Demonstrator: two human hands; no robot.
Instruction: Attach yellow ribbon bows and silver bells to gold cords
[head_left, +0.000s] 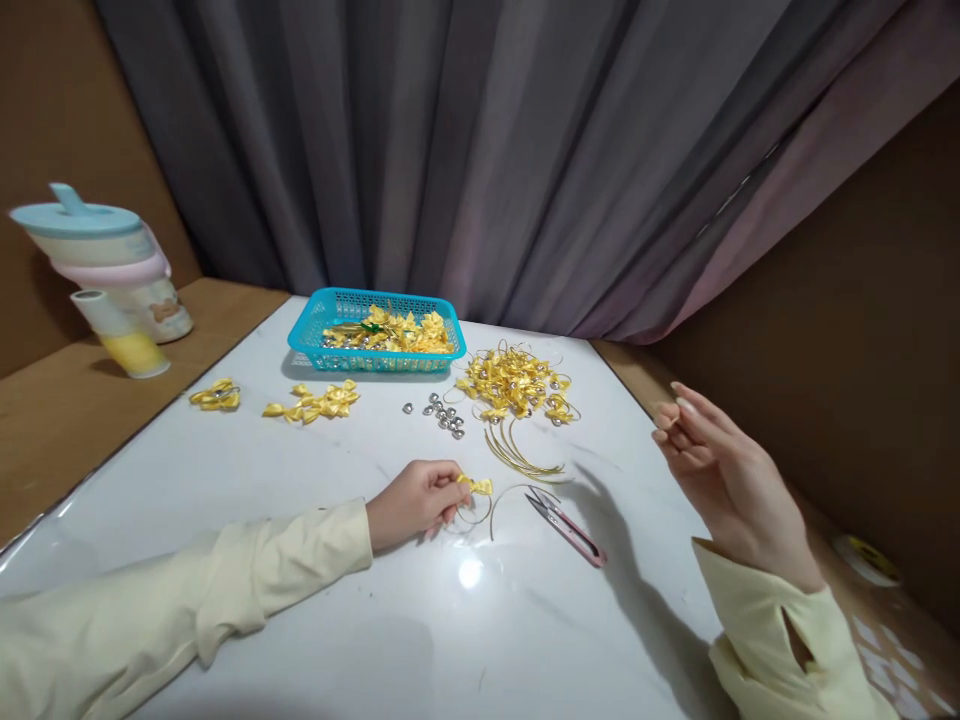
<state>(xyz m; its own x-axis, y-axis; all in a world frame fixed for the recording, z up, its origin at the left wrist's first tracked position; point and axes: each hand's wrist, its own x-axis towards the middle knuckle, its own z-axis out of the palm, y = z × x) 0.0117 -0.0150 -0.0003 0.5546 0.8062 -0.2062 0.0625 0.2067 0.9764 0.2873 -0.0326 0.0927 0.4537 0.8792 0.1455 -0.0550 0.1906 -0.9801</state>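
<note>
My left hand (421,498) rests low over the white table, its thumb and fingers closed on a small yellow ribbon bow (478,487). A thin gold cord (474,520) curves below the bow. My right hand (731,470) is raised off to the right with thumb and fingertips drawn together; whatever they pinch, if anything, is too small to see. Between the hands lie thread snips (566,528) with a pink handle, blades apart. Just beyond them are several cut gold cords (517,455) and a cluster of silver bells or beads (448,418).
A blue basket (375,367) holding yellow bows stands at the back. Right of it is a heap of yellow bows (510,382) with cords. Loose yellow bows (319,402) lie left. A tumbler (112,260) and a yellow-white roll (124,340) stand far left. Grey curtains (420,150) hang behind.
</note>
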